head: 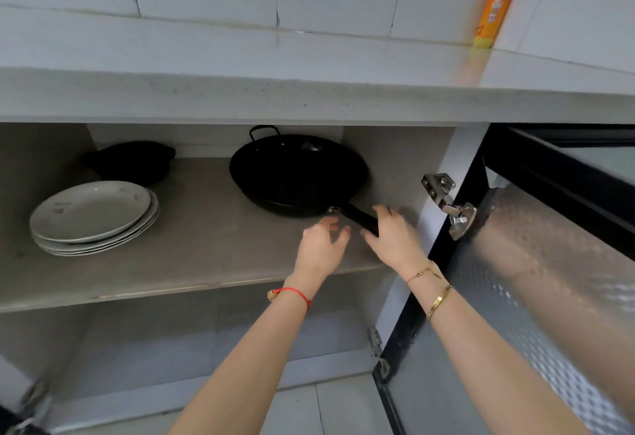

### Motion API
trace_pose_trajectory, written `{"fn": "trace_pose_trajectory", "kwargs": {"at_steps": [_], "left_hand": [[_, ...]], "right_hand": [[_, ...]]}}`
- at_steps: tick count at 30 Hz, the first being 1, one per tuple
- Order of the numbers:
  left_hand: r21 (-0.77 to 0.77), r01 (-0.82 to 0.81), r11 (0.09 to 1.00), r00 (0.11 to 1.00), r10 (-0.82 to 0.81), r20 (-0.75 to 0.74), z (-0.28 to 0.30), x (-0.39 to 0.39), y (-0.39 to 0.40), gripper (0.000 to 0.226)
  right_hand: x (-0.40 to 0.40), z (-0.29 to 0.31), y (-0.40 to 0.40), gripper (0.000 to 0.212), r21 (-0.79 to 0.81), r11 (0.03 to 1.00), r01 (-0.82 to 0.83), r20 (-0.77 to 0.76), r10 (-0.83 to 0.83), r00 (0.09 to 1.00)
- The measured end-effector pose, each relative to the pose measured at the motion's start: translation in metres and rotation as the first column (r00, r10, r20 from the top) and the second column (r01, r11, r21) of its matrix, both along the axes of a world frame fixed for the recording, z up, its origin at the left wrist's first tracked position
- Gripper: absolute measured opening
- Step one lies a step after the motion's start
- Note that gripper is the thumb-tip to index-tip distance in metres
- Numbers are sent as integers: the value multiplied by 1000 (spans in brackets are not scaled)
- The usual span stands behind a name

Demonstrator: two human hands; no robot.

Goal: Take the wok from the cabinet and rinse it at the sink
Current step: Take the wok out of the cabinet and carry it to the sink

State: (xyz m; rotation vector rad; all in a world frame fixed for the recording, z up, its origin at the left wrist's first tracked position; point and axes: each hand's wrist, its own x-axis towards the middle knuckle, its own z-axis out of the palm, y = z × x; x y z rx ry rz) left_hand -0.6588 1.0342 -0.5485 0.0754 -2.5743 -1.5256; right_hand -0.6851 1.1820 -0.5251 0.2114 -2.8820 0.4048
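A black wok [297, 173] with a small loop handle at the back sits on the upper shelf [192, 263] of an open cabinet under the counter. Its long black handle [359, 217] points toward the front right. My right hand [395, 239] is wrapped around the end of that handle. My left hand [323, 249] hovers just left of the handle near the wok's rim, fingers spread and holding nothing. The sink is out of view.
A stack of white plates [92, 216] lies at the shelf's left, with a black pot [134, 161] behind it. The cabinet door [508, 297] stands open at the right, its hinge [450, 206] close to my right hand. An orange detergent bottle [498, 1] stands on the counter.
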Motion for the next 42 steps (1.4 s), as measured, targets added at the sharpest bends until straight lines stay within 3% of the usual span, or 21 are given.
{"fn": "trace_pose_trajectory", "kwargs": {"at_steps": [5, 10, 14, 20, 23, 34, 36, 39, 42], "left_hand": [[98, -7, 995, 994, -4, 113, -8, -43, 20, 32], [302, -115, 946, 976, 51, 211, -16, -54, 28, 36], [337, -161, 928, 967, 80, 242, -20, -48, 23, 37], [434, -143, 890, 972, 45, 228, -33, -2, 17, 20], [474, -148, 868, 972, 39, 232, -38, 29, 16, 29], [485, -89, 870, 981, -10, 196, -39, 139, -13, 25], [479, -79, 874, 980, -19, 197, -36, 152, -19, 26], [460, -51, 886, 980, -44, 194, -32, 166, -29, 28], [451, -3, 893, 977, -92, 190, -29, 171, -40, 28]], "right_hand": [[-22, -15, 16, 33, -68, 998, -3, 121, 12, 993], [-14, -19, 11, 33, -110, 994, 10, 98, 1, 995], [5, -22, -1, 32, -184, 983, 20, 98, -2, 995], [61, -35, -9, 28, -262, 964, 50, 80, -30, 996], [96, -40, -10, 34, -288, 956, 55, 68, -37, 997], [196, -47, -34, 36, -398, 916, 46, 155, 18, 988], [205, -44, -39, 36, -520, 851, 73, 261, 77, 962], [212, -38, -47, 25, -745, 632, 212, 437, 223, 872], [215, -35, -57, 13, -813, 501, 295, 487, 310, 816]]}}
